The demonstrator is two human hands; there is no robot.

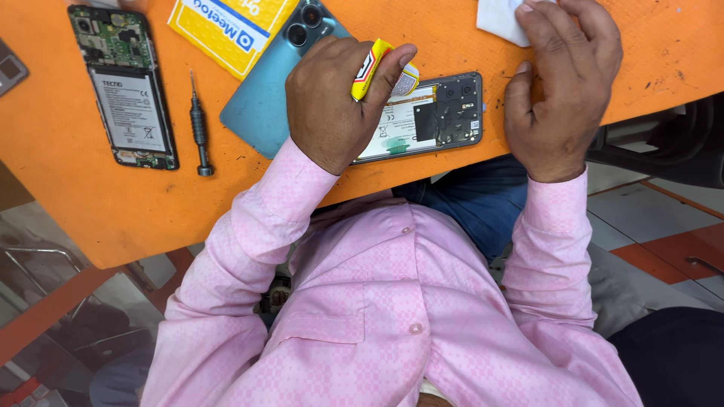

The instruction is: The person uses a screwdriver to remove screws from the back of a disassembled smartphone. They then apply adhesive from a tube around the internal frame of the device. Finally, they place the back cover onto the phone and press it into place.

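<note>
The camera looks down from above the head, so the bench's far edge sits at the top of the view and the person's pink-sleeved arms reach up into it.

The left hand (339, 102) has its grip closed round a small yellow glue tube (373, 69), fingers wrapped over the body and the tube's white end pointing away from the palm. The tube sits tilted above the opened phone (430, 117), which lies flat on the orange bench (90, 203) directly beneath that grip, its back cover off so the battery and the dark board with its camera modules show. Whether the tube's tip touches the phone cannot be told.

The right hand (562, 83) rests just beside the camera end of the opened phone, thumb against the phone's edge. Its fingers are curled loosely and press down on a white cloth (499, 19) at the far side of the hand; the grip is not closed round anything.

Under the left grip, on its outer side, lies a teal back cover (260, 105) with two round camera openings, partly overlapped by the hand. Beyond it sits a yellow packet (226, 26). Further out from the left grip, a slim dark screwdriver (198, 124) lies on the bench, and past that a second opened phone (124, 87) with its battery exposed, well apart from both hands.
</note>
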